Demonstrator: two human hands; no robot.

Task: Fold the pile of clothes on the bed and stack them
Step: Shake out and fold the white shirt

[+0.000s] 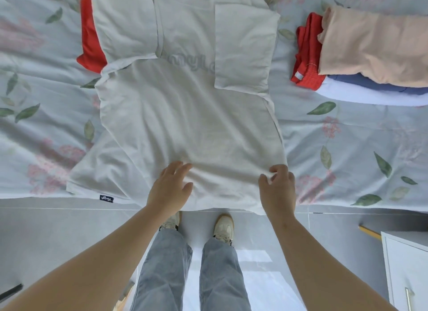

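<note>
The white T-shirt (185, 116) is the thing being folded now, and it lies spread flat. Under the T-shirt is the bed (347, 148), with a smooth sheet printed with green leaves and pink flowers. The T-shirt is soft, thin cotton with small wrinkles. Both sleeves are folded in on top of it, so it is nearly a long box shape. To the right of the T-shirt sits the stack of folded clothes (375, 56): a peach piece on top, blue and white ones below, and a bumpy red one at its side. A red cloth (89, 44) peeks out from under the T-shirt's far left side. At the T-shirt's near edge, the left hand (170, 188) rests flat on the cloth with loose, spread fingers, holding nothing. The right hand (279, 190) pinches the near right corner. I think the next job is folding the bottom up to the neck. To do it well, grab both corners, lift them together, keep the edge straight, then smooth it flat. A tiny dark label (106, 198) sits at the T-shirt's near left corner.
</note>
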